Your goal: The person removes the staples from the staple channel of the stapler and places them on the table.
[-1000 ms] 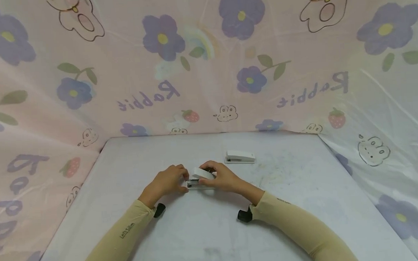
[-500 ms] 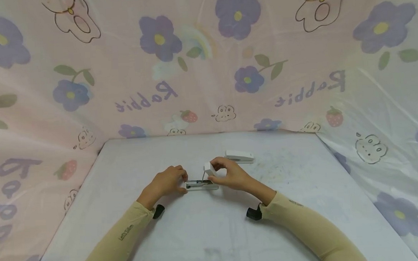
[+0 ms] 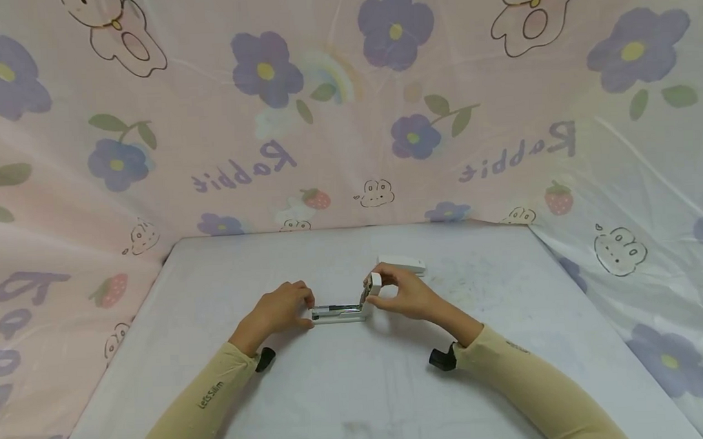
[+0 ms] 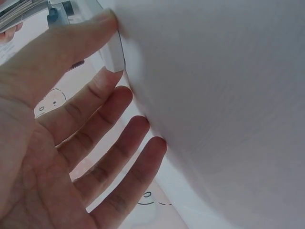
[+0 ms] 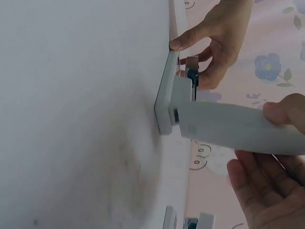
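A white stapler (image 3: 339, 319) lies on the table with its top cover (image 5: 228, 125) swung upright, baring the metal staple channel. At its front end, my left hand (image 3: 278, 307) pinches the base between thumb and fingers; the left wrist view has the thumb tip and index finger against the base's end (image 4: 113, 53). My right hand (image 3: 411, 296) grips the raised cover near its free end, thumb on one side and fingers on the other. The hinge joins cover and base at the right end. Whether staples sit in the channel is too small to tell.
A second white stapler (image 3: 403, 265) stands behind my right hand, partly hidden by it. The white table (image 3: 357, 381) ends at a pink flowered curtain (image 3: 325, 130) on the back and sides. Black wrist mounts (image 3: 442, 358) stick out under both sleeves.
My right hand has lifted the stapler's cover from a slight tilt to upright, moving right with it. The staple channel has come into view. My left hand has stayed at the base's end.
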